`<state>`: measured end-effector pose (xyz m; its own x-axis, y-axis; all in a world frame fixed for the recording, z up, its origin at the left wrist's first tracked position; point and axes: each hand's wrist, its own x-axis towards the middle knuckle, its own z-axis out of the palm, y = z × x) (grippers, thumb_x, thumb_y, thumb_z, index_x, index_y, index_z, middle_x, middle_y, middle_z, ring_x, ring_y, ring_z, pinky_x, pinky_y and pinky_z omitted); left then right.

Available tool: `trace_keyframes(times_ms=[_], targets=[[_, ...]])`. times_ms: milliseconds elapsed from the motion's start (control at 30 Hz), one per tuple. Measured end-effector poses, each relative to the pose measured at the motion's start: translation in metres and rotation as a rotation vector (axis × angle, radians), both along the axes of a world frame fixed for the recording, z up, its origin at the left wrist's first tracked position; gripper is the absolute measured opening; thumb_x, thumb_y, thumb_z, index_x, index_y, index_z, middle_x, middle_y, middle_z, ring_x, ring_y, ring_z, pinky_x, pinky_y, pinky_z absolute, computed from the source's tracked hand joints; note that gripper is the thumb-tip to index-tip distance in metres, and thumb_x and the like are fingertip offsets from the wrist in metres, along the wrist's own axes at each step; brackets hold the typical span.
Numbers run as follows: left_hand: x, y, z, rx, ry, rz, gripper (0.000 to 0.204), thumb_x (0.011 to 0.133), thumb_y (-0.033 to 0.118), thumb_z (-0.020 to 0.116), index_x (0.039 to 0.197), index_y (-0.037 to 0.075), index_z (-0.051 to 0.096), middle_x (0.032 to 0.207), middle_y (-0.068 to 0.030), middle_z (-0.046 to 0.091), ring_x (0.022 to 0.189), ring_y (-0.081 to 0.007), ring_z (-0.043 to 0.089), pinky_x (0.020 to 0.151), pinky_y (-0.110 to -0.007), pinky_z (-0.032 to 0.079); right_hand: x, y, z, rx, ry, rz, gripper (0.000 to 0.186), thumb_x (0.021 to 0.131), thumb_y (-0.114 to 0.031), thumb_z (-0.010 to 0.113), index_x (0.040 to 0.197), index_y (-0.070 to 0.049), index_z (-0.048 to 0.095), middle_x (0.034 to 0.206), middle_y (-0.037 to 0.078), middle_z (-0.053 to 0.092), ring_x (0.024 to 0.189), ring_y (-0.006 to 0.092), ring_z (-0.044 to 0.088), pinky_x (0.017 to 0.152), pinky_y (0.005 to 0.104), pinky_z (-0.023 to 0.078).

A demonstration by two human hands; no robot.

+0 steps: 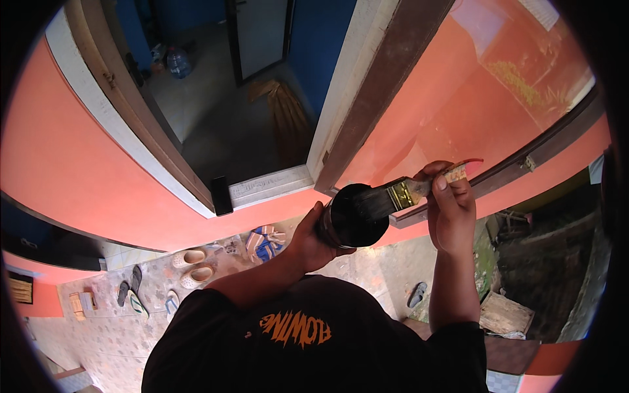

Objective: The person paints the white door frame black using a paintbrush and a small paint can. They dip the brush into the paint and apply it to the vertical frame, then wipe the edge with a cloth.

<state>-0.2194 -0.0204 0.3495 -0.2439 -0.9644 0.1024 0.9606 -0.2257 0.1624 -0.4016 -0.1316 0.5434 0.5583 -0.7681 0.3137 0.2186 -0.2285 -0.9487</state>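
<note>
My left hand (308, 242) is wrapped round the side of a dark, round paint can (332, 226), holding it up in front of my chest. What lies inside the can looks black. In my right hand (450, 206) is a flat paintbrush (400, 194) with a metal band and a worn handle tipped in red. Its dark bristles reach over the can's mouth from the right; whether they touch the inside I cannot tell. The fingers of my right hand pinch the handle near the band.
Ahead, an orange wall surrounds a window opening with a pale sill (275, 186), where a black phone (221, 195) stands. A brown-framed window pane (485, 98) swings out at right. Below lie cream clogs (196, 278), dark sandals (130, 286), striped cloth (265, 243) and a wooden board (506, 314).
</note>
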Motion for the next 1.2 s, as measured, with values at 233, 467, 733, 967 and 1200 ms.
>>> trace_keyframes(times_ms=[233, 467, 733, 967, 1200], targets=[[-0.007, 0.003, 0.009, 0.119, -0.046, 0.011, 0.074, 0.098, 0.069, 0.041, 0.147, 0.014, 0.048, 0.142, -0.0135, 0.056, 0.124, -0.0343, 0.059, 0.091, -0.052, 0.054, 0.001, 0.031, 0.003, -0.342, 0.227, 0.023, 0.016, 0.095, -0.012, 0.071, 0.103, 0.001, 0.067, 0.107, 0.010, 0.069, 0.094, 0.0167, 0.067, 0.086, 0.0299, 0.054], [-0.016, 0.012, 0.023, 0.262, -0.142, 0.002, 0.072, 0.099, 0.069, 0.041, 0.145, 0.014, 0.049, 0.138, -0.0124, 0.058, 0.123, -0.0325, 0.060, 0.092, -0.052, 0.054, 0.008, 0.027, 0.007, -0.874, 0.377, -0.046, 0.023, 0.081, -0.015, 0.082, 0.100, -0.008, 0.072, 0.095, 0.004, 0.072, 0.082, 0.0245, 0.065, 0.079, 0.0374, 0.044], [-0.015, 0.013, 0.019, 0.201, -0.125, 0.009, 0.068, 0.099, 0.067, 0.045, 0.141, 0.014, 0.052, 0.135, -0.0113, 0.060, 0.117, -0.0306, 0.064, 0.085, -0.050, 0.057, 0.011, 0.028, 0.008, -1.088, 0.342, -0.038, 0.023, 0.079, -0.014, 0.082, 0.099, -0.008, 0.072, 0.097, 0.003, 0.072, 0.081, 0.0224, 0.065, 0.080, 0.0374, 0.043], [-0.006, 0.012, 0.025, 0.248, -0.125, 0.037, 0.063, 0.099, 0.066, 0.044, 0.141, 0.020, 0.052, 0.137, -0.0081, 0.060, 0.121, -0.0288, 0.060, 0.092, -0.053, 0.052, 0.009, 0.035, -0.008, -0.275, 0.041, -0.135, 0.020, 0.095, -0.012, 0.070, 0.108, 0.003, 0.066, 0.101, 0.010, 0.071, 0.087, 0.0148, 0.065, 0.083, 0.0305, 0.051], [-0.002, 0.008, 0.025, 0.270, -0.161, 0.078, 0.060, 0.101, 0.065, 0.043, 0.142, 0.021, 0.052, 0.138, -0.0070, 0.060, 0.124, -0.0293, 0.059, 0.099, -0.056, 0.049, 0.009, 0.013, -0.019, 0.033, -0.134, -0.067, 0.022, 0.103, -0.016, 0.060, 0.112, 0.004, 0.063, 0.104, 0.008, 0.067, 0.090, 0.0108, 0.058, 0.082, 0.0277, 0.045]])
